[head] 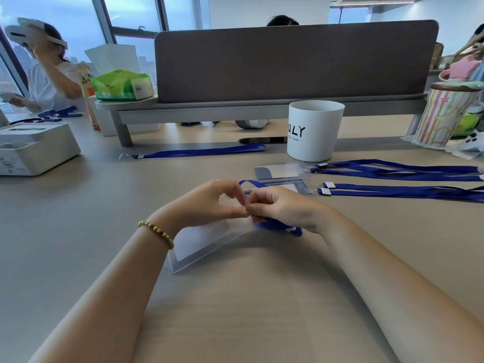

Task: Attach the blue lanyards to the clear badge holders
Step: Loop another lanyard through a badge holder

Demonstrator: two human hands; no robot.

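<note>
Between both hands: left hand [209,203] pinches top edge of clear badge holder [201,244], right hand [272,205] pinches clip end of blue lanyard [277,226] beside it. Step: clipping on. Next likely needs clip aligned with the slot.

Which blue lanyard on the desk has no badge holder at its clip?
The blue lanyard lying alone left of the white cup. Those on the right meet clear holders; the hands work another.
</note>
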